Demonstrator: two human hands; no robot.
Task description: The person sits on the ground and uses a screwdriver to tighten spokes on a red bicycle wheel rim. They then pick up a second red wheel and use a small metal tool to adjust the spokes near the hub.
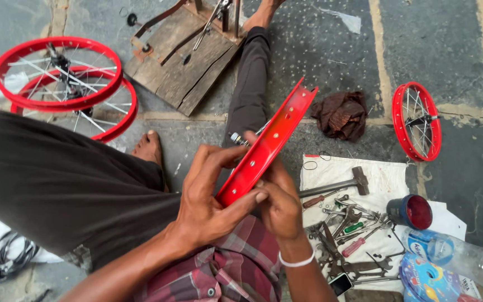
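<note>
The red rim [269,142] is seen edge-on, its far half hidden, the right hand [279,204] sits partly behind it, the plastic bottle [454,254] runs off the right edge, and the tools [347,235] overlap too tightly to sort.

Wheel rim [269,140]: centre, between left hand [211,196] and right hand [278,204]. Two spoked wheels [65,84]: far left, stacked. Wooden board [183,56]: behind. Rag [342,114]: right of rim. Hammer [336,184], wrenches [345,223]: on cloth [387,173], right. Small wheel [417,120]: behind cloth. Bottle [457,254]: far right.
</note>
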